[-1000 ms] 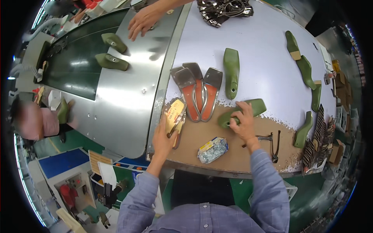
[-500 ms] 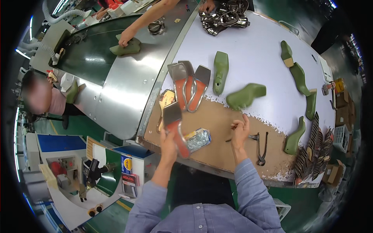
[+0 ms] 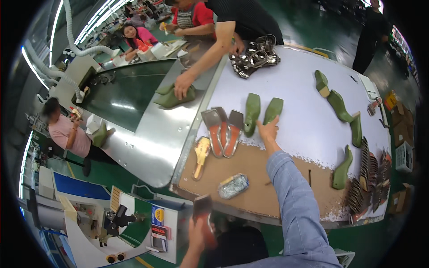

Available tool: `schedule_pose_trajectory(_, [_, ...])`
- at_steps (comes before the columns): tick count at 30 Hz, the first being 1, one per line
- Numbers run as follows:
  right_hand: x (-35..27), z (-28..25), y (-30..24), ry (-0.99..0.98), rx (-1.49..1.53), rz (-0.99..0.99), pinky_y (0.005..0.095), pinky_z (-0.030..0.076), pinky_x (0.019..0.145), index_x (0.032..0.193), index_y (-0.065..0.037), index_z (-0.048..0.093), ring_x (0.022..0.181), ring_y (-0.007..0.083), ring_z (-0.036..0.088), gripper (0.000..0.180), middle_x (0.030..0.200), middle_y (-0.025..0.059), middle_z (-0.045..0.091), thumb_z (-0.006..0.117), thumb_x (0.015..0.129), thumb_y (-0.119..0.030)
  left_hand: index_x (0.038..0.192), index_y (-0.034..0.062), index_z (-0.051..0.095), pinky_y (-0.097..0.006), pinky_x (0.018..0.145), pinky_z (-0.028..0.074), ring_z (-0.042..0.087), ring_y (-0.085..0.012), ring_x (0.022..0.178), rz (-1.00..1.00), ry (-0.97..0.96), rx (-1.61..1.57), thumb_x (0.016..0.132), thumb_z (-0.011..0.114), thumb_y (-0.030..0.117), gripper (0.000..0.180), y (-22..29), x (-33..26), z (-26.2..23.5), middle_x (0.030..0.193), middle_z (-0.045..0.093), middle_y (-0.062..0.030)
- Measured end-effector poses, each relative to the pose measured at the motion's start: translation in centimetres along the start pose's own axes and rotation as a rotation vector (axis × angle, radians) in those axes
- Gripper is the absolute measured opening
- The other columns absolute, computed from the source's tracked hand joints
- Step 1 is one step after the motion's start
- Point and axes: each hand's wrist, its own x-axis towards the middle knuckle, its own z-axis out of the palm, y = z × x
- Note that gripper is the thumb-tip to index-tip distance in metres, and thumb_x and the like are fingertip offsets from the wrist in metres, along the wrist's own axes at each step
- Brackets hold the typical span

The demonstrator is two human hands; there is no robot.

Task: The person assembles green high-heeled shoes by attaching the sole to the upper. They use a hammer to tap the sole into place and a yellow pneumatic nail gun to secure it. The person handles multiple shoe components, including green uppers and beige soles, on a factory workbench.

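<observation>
My left hand (image 3: 195,236) grips a square-toed shoe sole (image 3: 203,219), dark at the toe and reddish-brown behind, below the table's near edge; motion blurs it slightly. Farther out, my right hand (image 3: 269,130) has its fingers around the lower end of a green shoe last (image 3: 273,110), which lies on the white tabletop. Beside it, on the left, is another green last (image 3: 252,114). Similar soles (image 3: 233,133) overlap in a small group left of the lasts. My right sleeve covers most of the pincers, and only one handle (image 3: 309,177) shows.
A yellow tool (image 3: 202,152) and a clear packet of silvery bits (image 3: 233,186) lie near the front edge. Several lasts (image 3: 339,106) and stacked striped pieces (image 3: 363,174) line the right. Across the table, a co-worker's hand (image 3: 183,85) holds green lasts near shiny straps (image 3: 255,58).
My right hand has reached forward and taken hold of the green last, now upright beside the other. My left hand has drawn the sole back toward me, off the table.
</observation>
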Motion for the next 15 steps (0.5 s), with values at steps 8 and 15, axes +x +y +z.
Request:
schedule_pose_trajectory(8, [-7.3,-2.0,6.9,-0.361,0.766,0.044,0.0392,0.056,0.095,0.148,0.002,0.038,0.115,0.0292,0.065,0.077,0.133,0.0219,0.06,0.08,0.085,-0.014,0.144,0.0118,0.039,-0.052,0.083,0.057,0.063,-0.0304,0.107,0.042,-0.003,-0.26,0.103,0.053,0.048,0.056,-2.2,0.7,-5.5,0.134,0.057,-0.0087])
schedule_pose_trajectory(15, [-34.6,-9.6,15.9,-0.703,0.285,-0.738,0.0451,0.034,0.119,0.15,-0.002,0.045,0.145,0.035,0.041,0.072,0.152,0.0257,0.045,0.071,0.097,-0.042,0.122,0.0088,0.062,-0.038,0.076,0.058,0.068,-0.0239,0.088,-0.188,-0.266,-0.381,0.1,0.056,0.061,0.057,-1.8,7.5,4.3,0.103,0.068,-0.0103])
